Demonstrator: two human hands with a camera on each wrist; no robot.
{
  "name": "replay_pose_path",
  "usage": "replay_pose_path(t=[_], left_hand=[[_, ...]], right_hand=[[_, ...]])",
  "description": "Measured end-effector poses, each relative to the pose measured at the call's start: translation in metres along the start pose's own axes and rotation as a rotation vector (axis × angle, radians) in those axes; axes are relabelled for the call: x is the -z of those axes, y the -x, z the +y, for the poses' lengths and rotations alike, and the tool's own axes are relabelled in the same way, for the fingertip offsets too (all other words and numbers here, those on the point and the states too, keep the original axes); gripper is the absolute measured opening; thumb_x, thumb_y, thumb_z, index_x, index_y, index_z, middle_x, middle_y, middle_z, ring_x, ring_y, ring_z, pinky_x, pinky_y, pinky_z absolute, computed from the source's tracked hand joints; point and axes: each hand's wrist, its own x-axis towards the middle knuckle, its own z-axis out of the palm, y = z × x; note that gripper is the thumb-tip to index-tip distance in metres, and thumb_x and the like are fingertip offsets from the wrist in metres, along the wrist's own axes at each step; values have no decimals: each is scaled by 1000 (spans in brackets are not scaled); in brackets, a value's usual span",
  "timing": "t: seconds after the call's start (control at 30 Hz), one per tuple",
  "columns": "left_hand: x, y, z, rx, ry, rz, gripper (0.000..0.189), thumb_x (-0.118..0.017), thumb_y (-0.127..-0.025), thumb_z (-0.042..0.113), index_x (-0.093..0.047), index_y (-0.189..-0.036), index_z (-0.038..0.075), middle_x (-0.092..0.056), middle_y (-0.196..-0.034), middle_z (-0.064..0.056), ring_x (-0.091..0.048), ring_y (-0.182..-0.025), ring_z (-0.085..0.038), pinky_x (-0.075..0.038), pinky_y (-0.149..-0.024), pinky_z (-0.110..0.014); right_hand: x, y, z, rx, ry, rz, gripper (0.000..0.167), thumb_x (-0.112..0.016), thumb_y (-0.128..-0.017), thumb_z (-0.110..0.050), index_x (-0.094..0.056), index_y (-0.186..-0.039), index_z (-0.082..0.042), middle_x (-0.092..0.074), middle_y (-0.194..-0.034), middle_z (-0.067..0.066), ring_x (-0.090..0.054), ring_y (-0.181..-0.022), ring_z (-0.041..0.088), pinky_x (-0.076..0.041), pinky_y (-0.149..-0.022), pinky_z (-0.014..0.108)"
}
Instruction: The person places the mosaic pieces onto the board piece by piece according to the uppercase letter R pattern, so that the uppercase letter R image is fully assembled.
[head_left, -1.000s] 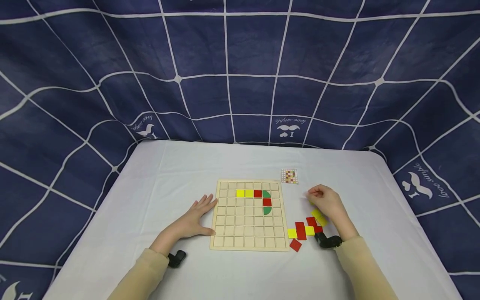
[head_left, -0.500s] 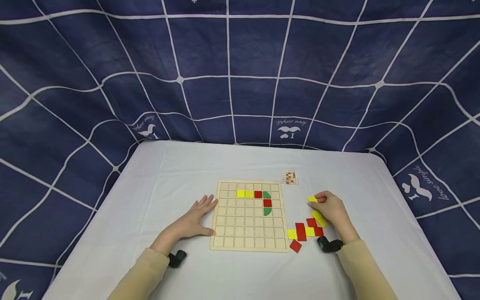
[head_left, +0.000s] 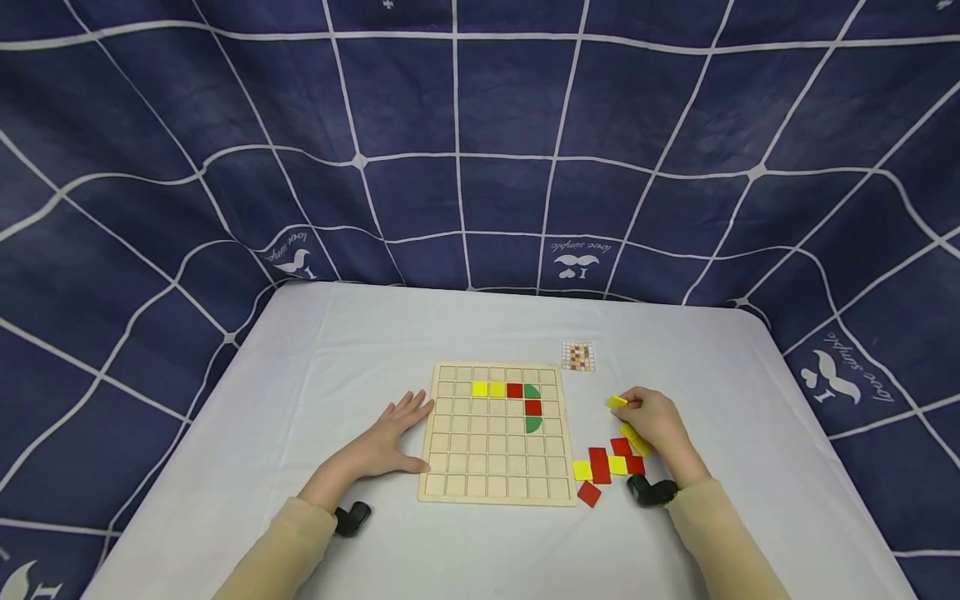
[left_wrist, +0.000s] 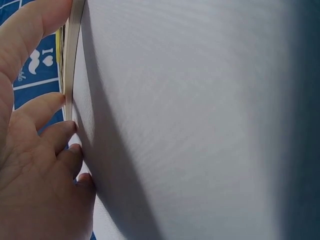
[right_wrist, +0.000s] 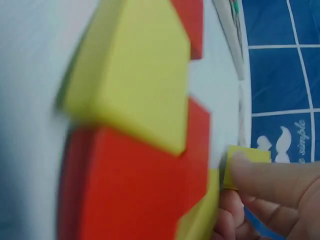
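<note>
A wooden grid board (head_left: 480,450) lies on the table, with yellow, red and green tiles set in its upper cells. My left hand (head_left: 386,437) rests at the board's left edge, fingers spread and straight; the left wrist view shows fingertips touching the board's side (left_wrist: 74,55). To the right of the board, my right hand (head_left: 656,418) pinches a yellow square tile (head_left: 617,402) between thumb and fingers. In the right wrist view this yellow tile (right_wrist: 250,156) stands tilted under the thumb. Just below that hand lie loose red tiles (head_left: 600,465) and yellow tiles (head_left: 634,439).
A small printed pattern card (head_left: 577,357) lies beyond the board's upper right corner. White cloth (head_left: 360,325) covers the table. A dark blue curtain (head_left: 495,192) with white lines hangs behind and at both sides. Each wrist carries a black camera (head_left: 651,492).
My right hand has turned and shifted toward me slightly, and the pinched yellow tile has come into view and then tilted. My left hand stays at the board's edge.
</note>
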Motion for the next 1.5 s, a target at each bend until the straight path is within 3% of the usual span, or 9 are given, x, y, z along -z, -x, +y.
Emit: replay_pose_path(t=[0.17, 0.37, 0.57, 1.03, 1.5], left_hand=[[0, 0, 0, -4, 11, 2, 104, -86, -71, 32, -30, -155, 7, -13, -165, -14, -3, -154, -34, -2, -124, -55], [-1, 0, 0, 1, 5, 2, 104, -86, -71, 32, -30, -155, 7, -13, -165, -14, -3, -154, -34, -2, -125, -55], [-1, -1, 0, 9, 2, -3, 104, -86, -72, 32, -29, -155, 7, -13, -165, -14, -3, -154, -34, -2, -125, -54], [1, -1, 3, 17, 8, -9, 104, -86, -71, 31, -29, -155, 8, -12, -165, -13, -2, -154, -34, -2, -125, -54], [0, -2, 2, 11, 5, -3, 103, -86, -71, 30, -30, -155, 7, -13, -165, -14, -3, -154, -34, -3, -124, -55]], right_hand=[[-6, 4, -15, 97, -35, 48, 30, -64, -95, -24, -65, -113, -1, -64, -86, 12, -52, -71, 20, -42, -59, 24], [-20, 10, -39, 197, -172, 86, 27, -70, -91, -26, -66, -110, -7, -65, -87, 6, -54, -74, 17, -45, -62, 20], [-40, 14, -55, 246, -260, 67, 20, -72, -89, -20, -65, -105, -10, -63, -85, 3, -53, -73, 14, -45, -61, 17], [-74, 24, -82, 351, -213, -72, 10, -76, -85, -14, -69, -91, -13, -67, -78, -4, -59, -70, 8, -50, -66, 22], [-81, 26, -90, 437, -133, -61, 6, -76, -84, -12, -70, -85, -13, -60, -77, -4, -54, -68, 10, -47, -63, 21]])
